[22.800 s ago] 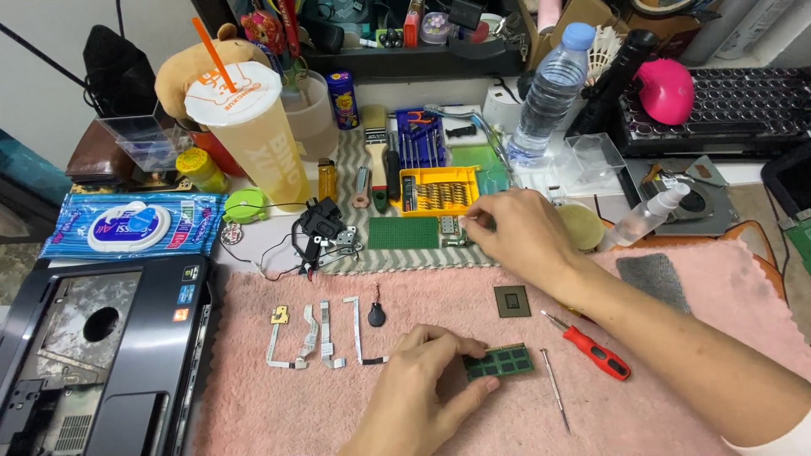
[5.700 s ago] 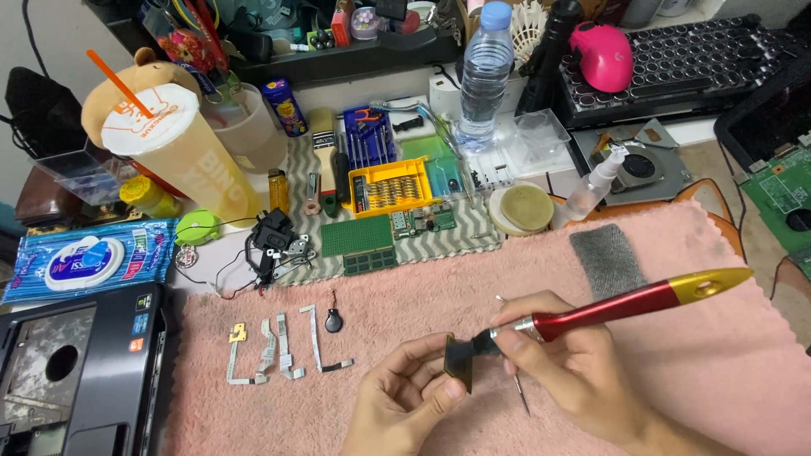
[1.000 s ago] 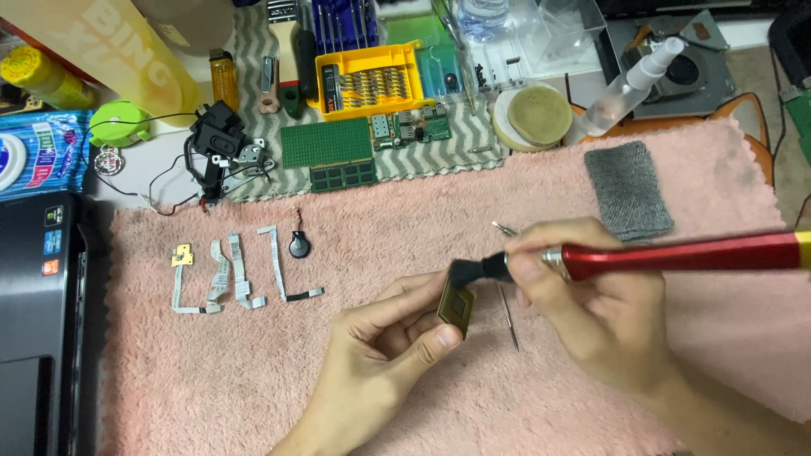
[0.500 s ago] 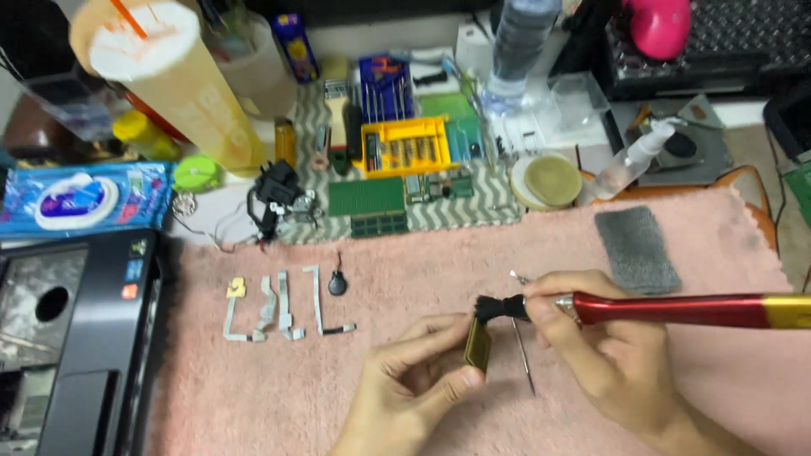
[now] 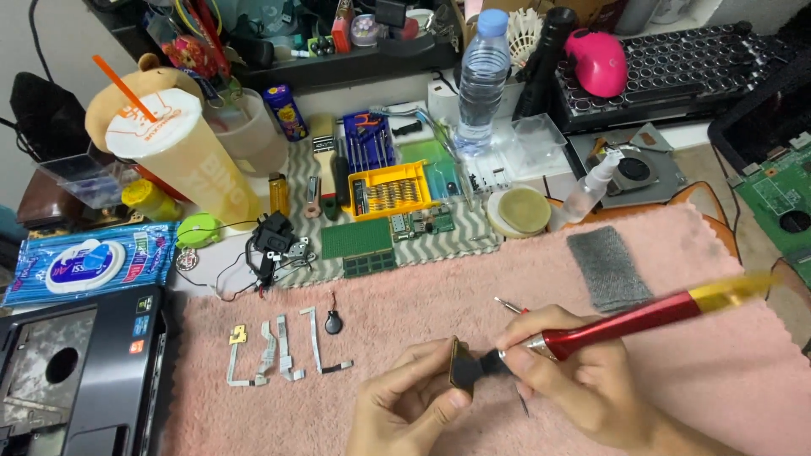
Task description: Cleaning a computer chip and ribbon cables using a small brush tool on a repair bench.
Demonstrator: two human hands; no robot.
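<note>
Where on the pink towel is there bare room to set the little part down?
Free: the pink towel right of the grey pad, under the red brush, and the strip between the ribbon cables and the left hand. Crowded: the striped mat behind, packed with boards, the yellow bit case and round tin.

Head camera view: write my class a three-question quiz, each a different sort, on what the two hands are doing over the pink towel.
1. True or false: the right hand holds a red-handled brush.
2. What does the left hand pinch? A) a small dark chip B) a bottle C) a lighter
3. Fill in: the brush's black bristles touch the ____.

Key
1. True
2. A
3. Chip, held on edge above the pink towel
</note>
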